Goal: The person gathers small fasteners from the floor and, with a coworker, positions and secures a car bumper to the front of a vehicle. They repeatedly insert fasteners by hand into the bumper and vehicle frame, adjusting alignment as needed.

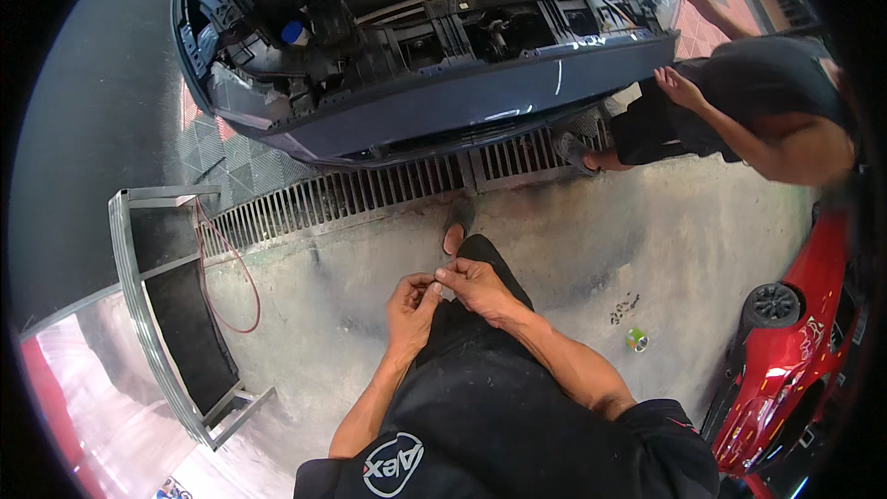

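In front of my body, my left hand (413, 310) and my right hand (476, 288) meet at the fingertips. Both are closed in a pinch, thumbs against fingers. Whatever lies between the fingertips, if anything, is too small to make out. Neither hand touches the dark grey car (443, 115), whose front stands ahead of me with its engine bay uncovered. A blue cap (295, 33) shows inside the bay, on the left.
A person (767, 102) in dark clothes stands at the car's right corner, one hand by the bumper. A metal-framed stand (157, 314) with a red hose (251, 300) is at left. A floor grate (342, 205), a green can (637, 340) and a red car (785, 360) are also around.
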Tool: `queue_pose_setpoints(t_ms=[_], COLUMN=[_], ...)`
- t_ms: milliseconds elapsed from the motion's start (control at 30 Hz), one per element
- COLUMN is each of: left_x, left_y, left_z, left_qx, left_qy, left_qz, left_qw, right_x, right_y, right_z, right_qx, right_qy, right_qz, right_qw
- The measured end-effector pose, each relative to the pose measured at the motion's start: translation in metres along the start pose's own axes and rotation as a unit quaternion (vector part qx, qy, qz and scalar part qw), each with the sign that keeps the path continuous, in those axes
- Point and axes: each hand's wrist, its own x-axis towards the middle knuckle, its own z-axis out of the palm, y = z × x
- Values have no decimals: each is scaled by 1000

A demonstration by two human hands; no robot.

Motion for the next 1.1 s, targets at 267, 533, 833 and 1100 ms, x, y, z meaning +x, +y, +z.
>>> queue_pose_setpoints(t_ms=[267,533,833,1100], left_x=[95,193,270,316], left_y=[72,103,125,129], left_z=[-6,-54,-111,-113], left_qx=[-3,18,43,100], left_qy=[28,-4,-18,-42], left_qz=[11,23,5,14], left_qw=[1000,1000,999,994], right_x=[98,252,329,321], right_y=[-92,-247,-293,-279], right_z=[-15,-80,-87,-66], right_qx=[-85,-483,-629,-596], right_qy=[82,251,73,184], right_qz=[-102,-162,8,-4], right_qw=[988,823,774,782])
